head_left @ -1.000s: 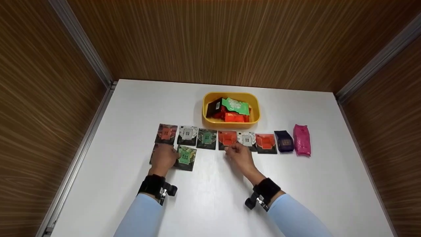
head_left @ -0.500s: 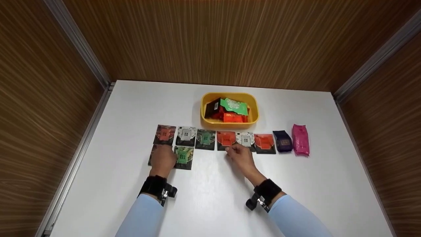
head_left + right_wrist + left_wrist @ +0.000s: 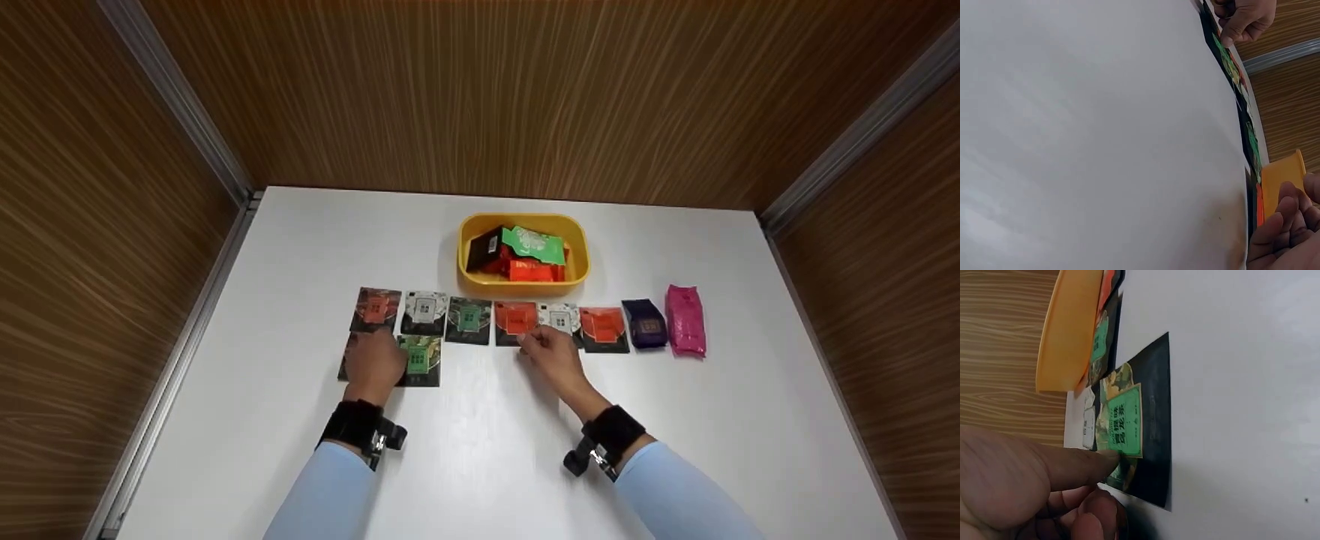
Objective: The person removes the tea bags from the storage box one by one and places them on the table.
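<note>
Likely light and bendy, the oolong tea sachet (image 3: 1143,410) suits edge-pinching. Left hand (image 3: 375,361) thumb-presses it, ungripped; right hand (image 3: 555,356) curls loosely, empty.

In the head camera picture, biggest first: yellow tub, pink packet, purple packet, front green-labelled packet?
Yellow tub, largest
Pink packet and front green-labelled packet, too alike to rank
Purple packet, smallest

Your left hand (image 3: 375,361) hides most of the dark packet (image 3: 343,373) below | your right hand (image 3: 555,360) covers part of the white packet (image 3: 562,316) | the green packet (image 3: 534,245) hides some of the red packets (image 3: 531,271) | head view's bottom edge cuts off your sleeves (image 3: 322,491)
</note>
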### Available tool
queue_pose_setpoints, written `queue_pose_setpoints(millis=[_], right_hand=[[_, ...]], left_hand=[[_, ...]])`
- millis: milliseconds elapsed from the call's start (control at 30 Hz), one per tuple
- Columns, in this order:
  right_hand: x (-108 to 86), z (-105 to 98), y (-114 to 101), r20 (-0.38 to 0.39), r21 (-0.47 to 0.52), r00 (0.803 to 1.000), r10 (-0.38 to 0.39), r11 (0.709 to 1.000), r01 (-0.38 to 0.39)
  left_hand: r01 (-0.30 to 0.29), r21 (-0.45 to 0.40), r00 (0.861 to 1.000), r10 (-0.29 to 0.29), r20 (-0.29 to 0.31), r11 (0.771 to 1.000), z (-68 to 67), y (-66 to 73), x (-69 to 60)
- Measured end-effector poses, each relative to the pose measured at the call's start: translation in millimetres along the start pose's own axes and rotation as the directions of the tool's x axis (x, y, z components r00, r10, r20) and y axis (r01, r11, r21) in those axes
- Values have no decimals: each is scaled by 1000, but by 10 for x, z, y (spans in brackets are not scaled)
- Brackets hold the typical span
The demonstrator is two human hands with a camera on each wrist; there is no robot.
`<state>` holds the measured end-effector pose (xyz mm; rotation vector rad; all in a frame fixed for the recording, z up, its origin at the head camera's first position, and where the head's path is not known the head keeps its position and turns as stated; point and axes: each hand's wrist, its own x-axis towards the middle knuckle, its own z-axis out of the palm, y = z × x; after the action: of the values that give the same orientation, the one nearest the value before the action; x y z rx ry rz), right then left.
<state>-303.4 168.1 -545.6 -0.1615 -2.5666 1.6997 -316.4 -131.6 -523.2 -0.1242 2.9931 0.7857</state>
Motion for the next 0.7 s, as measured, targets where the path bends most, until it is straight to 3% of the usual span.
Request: queue_pose_setpoints(millis=[100, 200, 300, 500, 700], right_hand=[[97, -62, -92, 1, -35, 1000, -23, 999, 23], [224, -134, -228, -4, -67, 999, -43, 997, 42], [388, -200, -381, 0, -88, 999, -51, 995, 51], [715, -230, -628, 6, -166, 997, -73, 983, 73], [1006, -110, -786, 33, -224, 997, -74, 971, 79]], left_hand=[[-22, -35, 1000, 23, 10, 999, -50, 146, 40], [-97, -98, 995, 96, -8, 991, -101, 354, 100], [-195, -122, 981, 190, -46, 973, -121, 612, 215], [-269, -116, 963, 267, -26, 956, -83, 1113, 472], [-331, -59, 944, 330, -29, 942, 32, 1412, 727]])
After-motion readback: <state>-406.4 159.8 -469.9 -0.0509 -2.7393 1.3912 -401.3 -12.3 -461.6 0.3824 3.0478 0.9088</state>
